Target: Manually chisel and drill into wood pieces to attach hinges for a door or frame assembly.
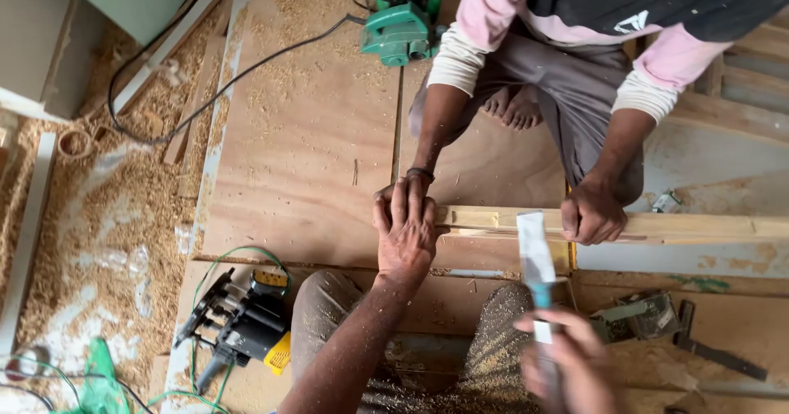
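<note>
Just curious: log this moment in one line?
left hand: pressing wooden strip | right hand: holding chisel | co-worker's hand: steadying strip

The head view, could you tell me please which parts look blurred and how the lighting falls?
Head view: soft, even light, no glare; the right hand and its chisel are blurred close to the lens; the left hand on the wooden strip is sharp.

Open room: the plywood sheet (304,135) left of the wooden strip (625,223) lies bare apart from sawdust, wide enough for a hand to pass.
Far side: the co-worker's hands (592,213) and knees block the strip from above.
Near left: the black and yellow power tool (242,319) and its green cord crowd the floor.
Near right: a metal hinge piece (637,315) sits just beside the right hand (567,365).
Top: the green power tool (403,20) and black cable bar the far edge.
</note>
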